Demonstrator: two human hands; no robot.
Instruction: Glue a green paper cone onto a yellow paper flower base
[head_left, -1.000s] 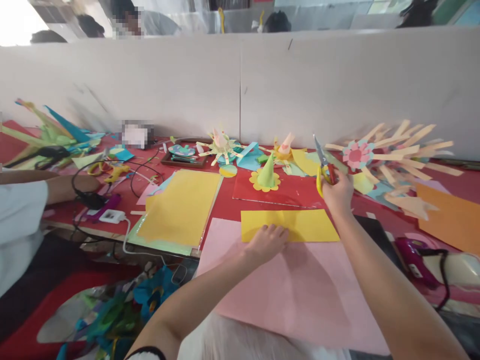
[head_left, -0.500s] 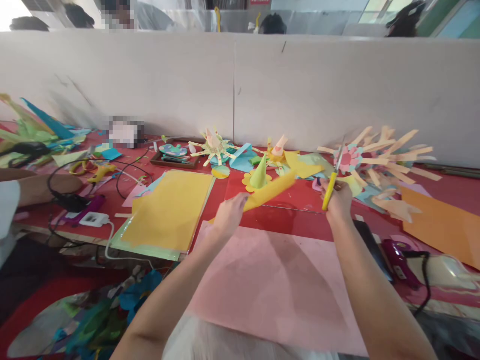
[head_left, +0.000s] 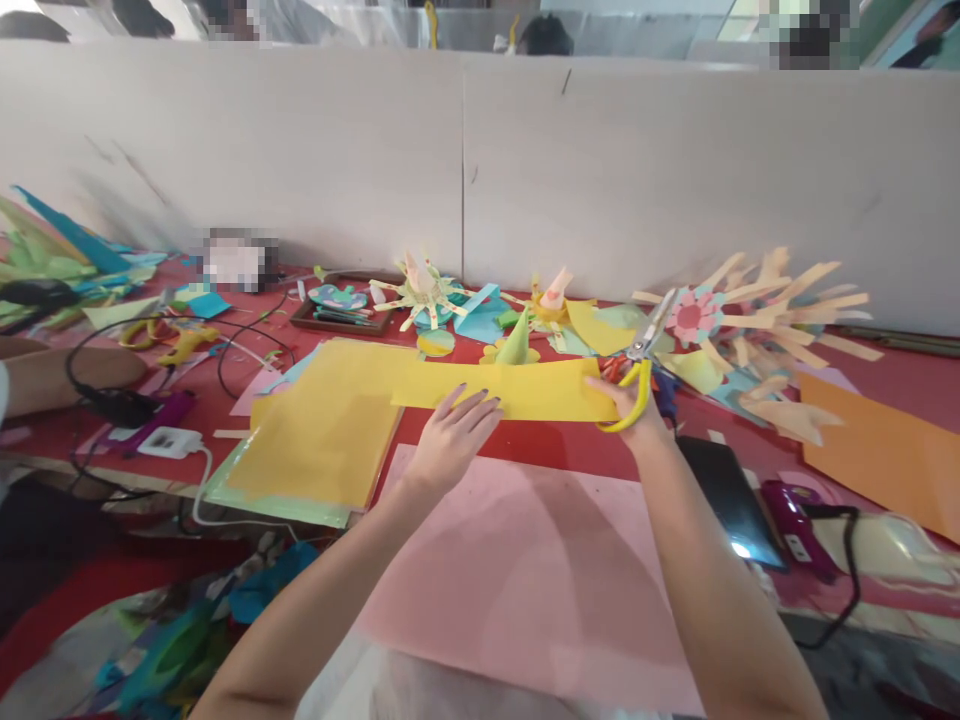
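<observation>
A long yellow paper strip [head_left: 547,390] is stretched sideways in front of me, above the red table. The fingers of my left hand [head_left: 454,435] lie stretched out and loosely spread against the strip's lower middle; its thumb is not clear. My right hand [head_left: 641,415] is closed around yellow-handled scissors [head_left: 641,360], blades pointing up and away. The right thumb also presses on the strip's right end. Just behind the strip stands a green paper cone [head_left: 516,345] on a yellow flower-shaped base, partly hidden.
A pink sheet [head_left: 510,570] lies nearest me, with yellow sheets [head_left: 322,430] on its left. Paper flowers [head_left: 697,315] stand at the back. A black phone [head_left: 727,500], a purple device [head_left: 799,525] and orange paper [head_left: 877,450] are on the right. Another person's arm [head_left: 75,380] rests at left.
The yellow strip has turned from slanted and blurred to level and facing me. My right thumb has come onto its right end, the scissors have turned, and the left fingers have straightened.
</observation>
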